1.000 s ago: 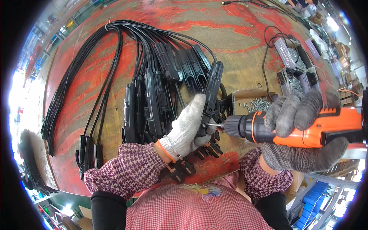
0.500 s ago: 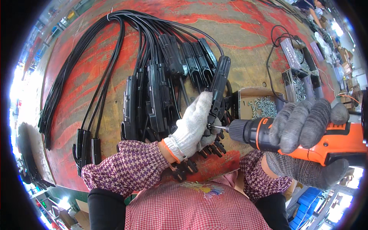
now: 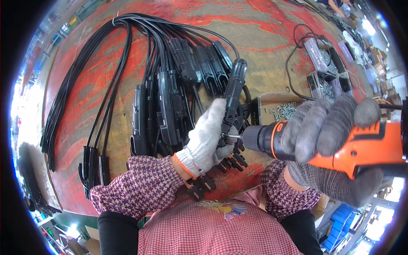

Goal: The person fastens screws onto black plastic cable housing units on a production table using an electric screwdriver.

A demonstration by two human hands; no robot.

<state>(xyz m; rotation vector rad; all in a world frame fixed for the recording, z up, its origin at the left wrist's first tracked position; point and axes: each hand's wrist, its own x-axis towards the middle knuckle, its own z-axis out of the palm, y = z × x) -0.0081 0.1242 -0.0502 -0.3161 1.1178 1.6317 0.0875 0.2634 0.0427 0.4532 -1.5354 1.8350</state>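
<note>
My left hand (image 3: pixel 207 135) gripping black holder (image 3: pixel 236 85), just left of carton (image 3: pixel 276 97). My right hand (image 3: pixel 323 134) gripping drill (image 3: pixel 364 149), on my side of carton; bit (image 3: pixel 233 136) at holder's lower end. Since second ago, drill's rear swings nearer me; bit still meets holder, so working spot holds. Other holders (image 3: pixel 169 110) lie farther left of carton.

Blue bins (image 3: pixel 341 225) sit beside a pale metal frame (image 3: pixel 366 217), lower right, with cardboard (image 3: pixel 92 245) at lower left.
</note>
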